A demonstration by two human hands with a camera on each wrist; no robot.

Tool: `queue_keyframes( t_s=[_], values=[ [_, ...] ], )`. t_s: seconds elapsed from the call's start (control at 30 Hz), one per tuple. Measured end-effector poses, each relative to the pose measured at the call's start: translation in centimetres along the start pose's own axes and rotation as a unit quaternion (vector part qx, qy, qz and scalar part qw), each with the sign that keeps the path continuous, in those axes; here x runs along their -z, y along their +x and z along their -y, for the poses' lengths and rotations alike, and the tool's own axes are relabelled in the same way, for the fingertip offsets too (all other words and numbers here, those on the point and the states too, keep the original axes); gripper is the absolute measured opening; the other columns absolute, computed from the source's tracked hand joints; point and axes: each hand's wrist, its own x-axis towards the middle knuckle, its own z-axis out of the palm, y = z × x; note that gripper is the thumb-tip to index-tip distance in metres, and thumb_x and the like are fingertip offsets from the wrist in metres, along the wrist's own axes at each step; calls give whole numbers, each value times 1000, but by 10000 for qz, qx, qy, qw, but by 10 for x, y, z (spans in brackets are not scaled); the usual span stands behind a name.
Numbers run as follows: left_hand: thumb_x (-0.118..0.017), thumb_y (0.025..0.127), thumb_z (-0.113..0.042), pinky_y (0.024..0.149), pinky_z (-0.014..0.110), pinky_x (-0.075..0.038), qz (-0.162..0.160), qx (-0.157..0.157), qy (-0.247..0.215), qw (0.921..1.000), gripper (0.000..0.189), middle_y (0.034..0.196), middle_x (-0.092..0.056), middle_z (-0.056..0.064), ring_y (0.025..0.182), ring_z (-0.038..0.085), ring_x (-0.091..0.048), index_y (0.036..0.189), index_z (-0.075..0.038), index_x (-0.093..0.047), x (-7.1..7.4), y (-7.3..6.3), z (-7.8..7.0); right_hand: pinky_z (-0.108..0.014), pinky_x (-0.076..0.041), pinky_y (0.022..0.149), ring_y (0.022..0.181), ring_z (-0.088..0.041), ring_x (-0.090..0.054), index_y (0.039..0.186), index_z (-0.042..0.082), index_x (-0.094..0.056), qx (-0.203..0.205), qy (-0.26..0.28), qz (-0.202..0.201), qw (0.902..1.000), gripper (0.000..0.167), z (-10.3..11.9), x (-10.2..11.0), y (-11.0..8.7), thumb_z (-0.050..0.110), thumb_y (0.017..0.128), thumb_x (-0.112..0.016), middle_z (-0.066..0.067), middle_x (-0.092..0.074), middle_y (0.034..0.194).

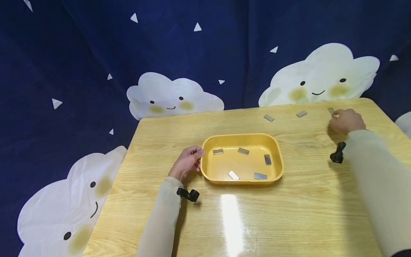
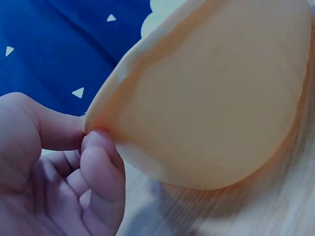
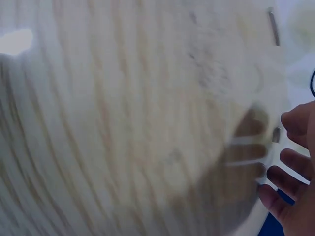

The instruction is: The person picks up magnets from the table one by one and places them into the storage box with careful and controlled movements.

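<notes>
In the head view my left hand (image 1: 187,163) grips the left rim of a yellow plastic tray (image 1: 278,171). The left wrist view shows the thumb and a bent forefinger of this hand (image 2: 74,162) pinching the tray's edge (image 2: 147,54). Far to the right, my right hand (image 1: 348,120) pinches a small flat metallic bar (image 1: 330,111), whose end sticks out past the fingertips. Thumb and forefinger of the right hand (image 3: 295,157) lie close together in the right wrist view, the other fingers spread. Several similar bars lie inside the tray, among them a bright one (image 1: 233,175).
Two more bars, one (image 1: 268,117) behind the tray and another (image 1: 301,114) farther right, lie near the back edge of the wooden table (image 1: 144,221). A dark blue curtain (image 1: 192,46) with white clouds hangs behind and to the left.
</notes>
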Motion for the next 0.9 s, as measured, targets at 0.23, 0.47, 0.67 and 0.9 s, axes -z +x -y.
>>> queue_keyframes(
  t_s=[0.23, 0.47, 0.67, 0.9],
  values=[
    [-54, 101, -14, 46, 22, -44, 9, 11, 47, 10000, 16, 63, -50, -1, 51, 11, -47, 98, 2, -54, 1, 1, 1, -75, -33, 91, 116, -67, -26, 153, -4, -22, -43, -140, -179, 9997, 67, 3, -17, 8, 26, 94, -30, -41, -23, 146],
    [-54, 101, -14, 45, 21, -44, 4, 40, 78, 10000, 17, 62, -50, -2, 50, 11, -47, 96, 2, -53, 3, 2, 2, -68, -35, 80, 104, -62, -33, 142, -6, -40, 52, -351, -52, 9994, 59, 1, -21, 11, 29, 95, -29, -37, -39, 138],
    [-54, 101, -15, 45, 21, -44, 97, 78, 89, 9999, 16, 62, -51, -1, 51, 11, -47, 94, 0, -53, 3, 1, 1, -65, -37, 77, 97, -57, -39, 118, -8, -60, -89, -447, -270, 9986, 49, 4, -14, 4, 24, 94, -31, -39, -57, 107],
    [-53, 102, -15, 45, 21, -44, 97, 123, 122, 9998, 17, 62, -50, -1, 50, 11, -47, 95, 0, -54, 4, 1, -1, -64, -40, 77, 98, -55, -41, 100, -2, -65, -178, -526, -360, 9978, 35, 7, -9, 3, 22, 91, -40, -34, -58, 104]
  ],
)
